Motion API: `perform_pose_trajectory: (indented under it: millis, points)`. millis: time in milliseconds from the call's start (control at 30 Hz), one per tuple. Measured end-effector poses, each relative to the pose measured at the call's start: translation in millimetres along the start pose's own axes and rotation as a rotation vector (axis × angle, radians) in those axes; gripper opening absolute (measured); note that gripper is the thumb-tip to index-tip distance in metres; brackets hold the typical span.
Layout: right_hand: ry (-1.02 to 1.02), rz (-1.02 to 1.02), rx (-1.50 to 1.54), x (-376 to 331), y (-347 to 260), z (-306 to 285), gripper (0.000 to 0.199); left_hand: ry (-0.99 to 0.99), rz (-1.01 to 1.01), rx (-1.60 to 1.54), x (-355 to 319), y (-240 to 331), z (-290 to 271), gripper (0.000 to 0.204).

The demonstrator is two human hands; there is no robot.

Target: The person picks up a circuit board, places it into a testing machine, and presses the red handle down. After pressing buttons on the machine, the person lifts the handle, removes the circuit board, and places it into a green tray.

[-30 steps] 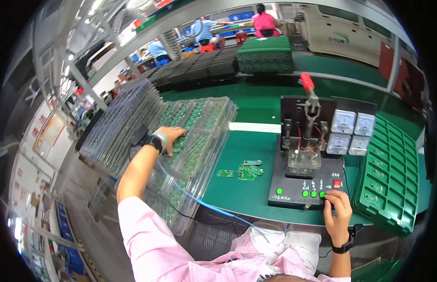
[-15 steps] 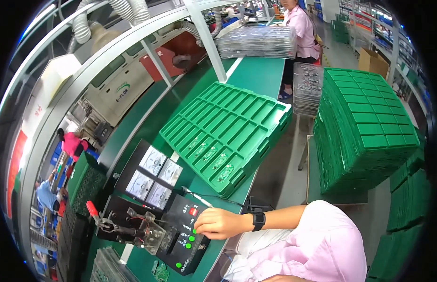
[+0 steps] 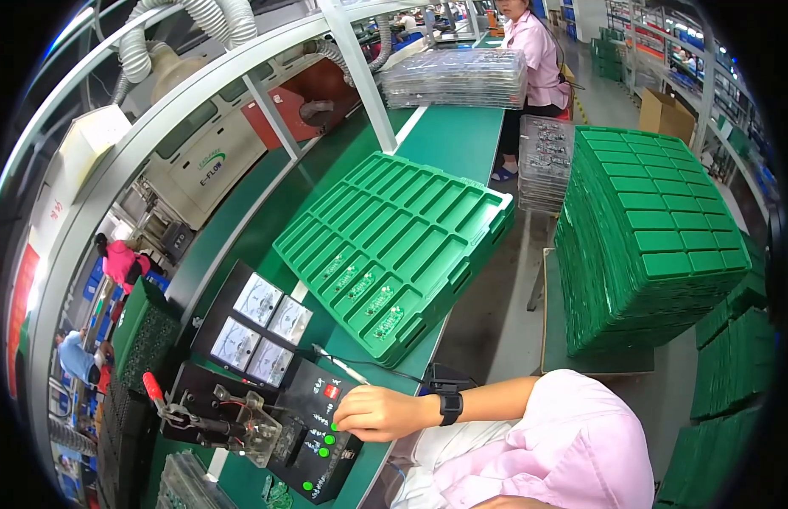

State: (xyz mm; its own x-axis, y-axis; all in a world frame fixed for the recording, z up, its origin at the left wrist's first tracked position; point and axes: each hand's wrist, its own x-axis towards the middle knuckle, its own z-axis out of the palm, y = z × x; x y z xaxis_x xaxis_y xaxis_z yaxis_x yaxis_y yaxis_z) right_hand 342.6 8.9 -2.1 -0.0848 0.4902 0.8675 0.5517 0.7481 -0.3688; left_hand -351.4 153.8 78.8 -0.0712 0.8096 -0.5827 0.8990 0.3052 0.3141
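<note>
Since a second ago the view has swung to the right, and the left hand, then on a clear tray, is out of sight, so its fingers cannot be told. The right hand (image 3: 373,413) has stayed at the button row of the black box (image 3: 302,392), its fingers bent over the end green button (image 3: 334,427); whether they press cannot be told. The box sits near the front edge of the bench (image 3: 449,140), a clear tray (image 3: 186,485) and loose circuit boards (image 3: 277,494) to its left. Just beyond its meters (image 3: 257,294) a slim gap leads to the green tray (image 3: 436,259), whose corner appears to overhang that edge. Open bench runs on to the stacked clear trays (image 3: 453,81). Floor separates the bench from the tall green stack (image 3: 665,204).
</note>
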Motion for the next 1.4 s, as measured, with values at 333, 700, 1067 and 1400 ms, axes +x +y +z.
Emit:
perform_pose_trajectory:
  millis: [333,700,1067,1400]
  points:
    - [0.014,-0.017,0.033,-3,0,-3,0.014,0.391,0.629,0.609,12,-37,13,0.050]
    - [-0.005,-0.011,0.025,-4,1,-6,0.018,0.070,0.703,0.321,-54,252,149,0.039]
    - [-0.035,0.026,0.009,-6,1,-5,0.019,0.206,0.806,0.655,-41,290,147,0.061]
    - [-0.047,0.067,-0.027,-1,-4,-6,0.017,0.797,0.511,0.964,32,160,-36,0.056]
